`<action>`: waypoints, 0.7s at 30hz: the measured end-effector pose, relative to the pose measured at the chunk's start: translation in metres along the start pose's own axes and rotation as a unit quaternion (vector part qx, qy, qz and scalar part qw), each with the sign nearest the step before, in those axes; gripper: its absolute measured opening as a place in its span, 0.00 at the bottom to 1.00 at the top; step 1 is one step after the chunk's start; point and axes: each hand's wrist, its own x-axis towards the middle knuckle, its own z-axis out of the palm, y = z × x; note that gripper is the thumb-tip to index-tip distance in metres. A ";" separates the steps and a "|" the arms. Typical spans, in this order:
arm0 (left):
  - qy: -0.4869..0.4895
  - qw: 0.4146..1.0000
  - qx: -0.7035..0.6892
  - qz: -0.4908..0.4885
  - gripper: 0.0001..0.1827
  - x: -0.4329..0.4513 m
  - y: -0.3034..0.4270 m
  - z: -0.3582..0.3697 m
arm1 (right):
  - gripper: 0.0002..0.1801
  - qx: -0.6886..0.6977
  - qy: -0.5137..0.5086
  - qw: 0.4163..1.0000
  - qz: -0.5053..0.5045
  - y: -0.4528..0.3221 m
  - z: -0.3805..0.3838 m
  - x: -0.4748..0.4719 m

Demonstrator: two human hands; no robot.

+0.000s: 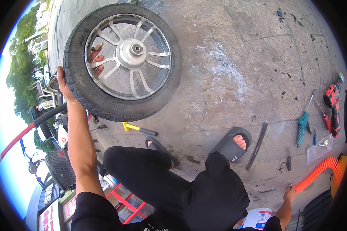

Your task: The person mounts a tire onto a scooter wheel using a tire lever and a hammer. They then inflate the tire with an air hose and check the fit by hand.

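Observation:
A scooter wheel, a worn black tire (124, 111) on a silver spoked alloy rim (131, 56), stands tilted before me at the upper left. My left hand (68, 83) grips its near left side, thumb on the tread and fingers showing through the rim opening. Beside those fingers a brass-coloured valve end (101, 45) shows at the rim's inner edge. At the lower right my right hand (290, 194) holds the end of an orange coiled air hose (318, 171), where a small metal fitting (291, 185) shows.
A yellow-headed hammer (138, 129) lies below the wheel. Right of my sandaled foot lie a flat dark bar (257, 145), a teal-handled tool (303, 127), screwdrivers (289, 161), a plastic bag (319, 150) and a red-black cordless power tool (332, 104). Parked scooters (59, 164) stand at the left.

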 end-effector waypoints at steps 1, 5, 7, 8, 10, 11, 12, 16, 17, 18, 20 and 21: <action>-0.003 1.000 0.002 -0.007 0.49 0.001 0.001 0.001 | 0.11 0.055 0.041 0.996 -0.060 -0.001 -0.005 -0.003; -0.005 0.999 -0.002 -0.040 0.51 -0.004 0.008 0.008 | 0.08 0.339 0.050 0.926 -0.158 -0.043 -0.109 -0.024; -0.009 0.999 -0.001 -0.044 0.53 -0.007 0.006 0.008 | 0.06 0.424 0.071 0.882 -0.195 -0.098 -0.191 -0.050; -0.032 0.999 0.006 -0.041 0.54 -0.006 0.005 0.007 | 0.05 0.422 0.133 0.863 -0.243 -0.125 -0.223 -0.056; -0.061 0.997 0.010 -0.035 0.54 0.001 0.002 0.021 | 0.04 0.478 0.191 0.782 -0.351 -0.180 -0.285 -0.068; -0.067 0.997 0.004 -0.032 0.54 0.001 -0.002 0.020 | 0.04 0.479 0.229 0.745 -0.404 -0.209 -0.318 -0.076; -0.069 0.997 0.000 -0.026 0.54 -0.001 -0.007 0.016 | 0.05 0.475 0.265 0.701 -0.460 -0.242 -0.351 -0.081; -0.047 0.998 -0.032 -0.016 0.51 -0.012 -0.019 0.009 | 0.15 0.391 0.391 0.567 -0.611 -0.352 -0.442 -0.115; -0.037 0.998 -0.044 -0.014 0.51 -0.014 -0.019 0.009 | 0.17 0.383 0.400 0.519 -0.651 -0.373 -0.456 -0.125; -0.024 0.999 -0.043 -0.008 0.50 -0.016 -0.022 0.009 | 0.17 0.380 0.401 0.505 -0.663 -0.393 -0.467 -0.139; -0.038 0.998 -0.056 -0.006 0.48 -0.020 -0.021 0.015 | 0.16 0.354 0.418 0.474 -0.689 -0.425 -0.487 -0.169; -0.045 0.998 -0.053 -0.003 0.47 -0.022 -0.021 0.019 | 0.15 0.332 0.428 0.458 -0.704 -0.441 -0.496 -0.180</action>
